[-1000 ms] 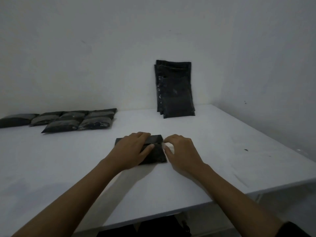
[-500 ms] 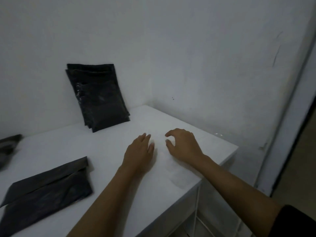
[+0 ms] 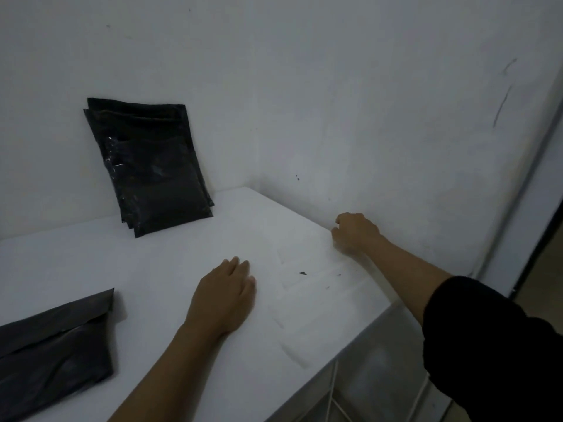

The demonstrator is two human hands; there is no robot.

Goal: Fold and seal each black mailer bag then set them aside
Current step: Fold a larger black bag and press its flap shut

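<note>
Mailer bag: black folded mailer bag [image 3: 51, 351] lies flat near the table's front left edge, its flap turned over the top, its left part cut off by the frame; neither hand touches it.
Bag stack: a stack of black mailer bags [image 3: 155, 169] stands on end at the table's back edge, leaning against the wall [image 3: 335, 86] and tilted slightly.
Left hand: the left hand [image 3: 224, 295] rests palm down on the bare table, right of the folded bag and apart from it, fingers straight and together, holding nothing.
Right hand: the right hand [image 3: 355, 233] is at the table's right edge near the back right corner, beside the wall, fingers curled under with thumb and forefinger close together; whether they pinch anything cannot be told.
Sleeve: a black sleeve [image 3: 499, 345] covers the right upper arm at the frame's right side.
Table: white table [image 3: 182, 239] with faint pale rectangular outlines [image 3: 304, 300] between the hands and a few small dark specks [image 3: 302, 273] near its right edge.
</note>
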